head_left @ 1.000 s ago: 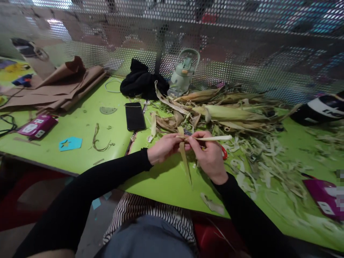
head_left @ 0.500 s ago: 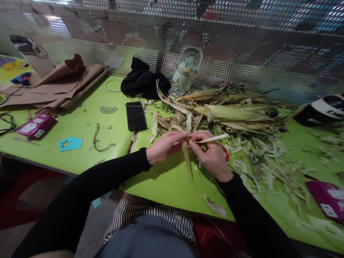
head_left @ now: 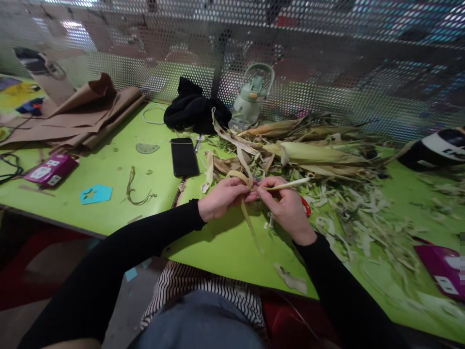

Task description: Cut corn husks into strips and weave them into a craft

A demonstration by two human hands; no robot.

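My left hand (head_left: 225,195) and my right hand (head_left: 286,206) meet over the front of the green table, both pinching pale corn husk strips (head_left: 250,224) that cross between the fingertips. One strip loops above my left fingers, one hangs down toward the table, and another sticks out to the right past my right hand. Just how the strips cross is hidden by my fingers. Under my right hand, the red handle (head_left: 305,207) of some tool peeks out; the rest of it is covered. A pile of corn husks (head_left: 312,150) lies just beyond my hands.
Husk shreds (head_left: 370,218) litter the right side. A phone (head_left: 184,157), black cloth (head_left: 196,109) and a pale green bottle (head_left: 250,99) lie or stand behind my hands. Brown paper (head_left: 90,114), a purple box (head_left: 51,169) and a blue paper piece (head_left: 96,194) are at left.
The husk strips have shifted between my fingers: the upright one now leans left, and the hanging one has swung and turned. Both hands stay in nearly the same place.
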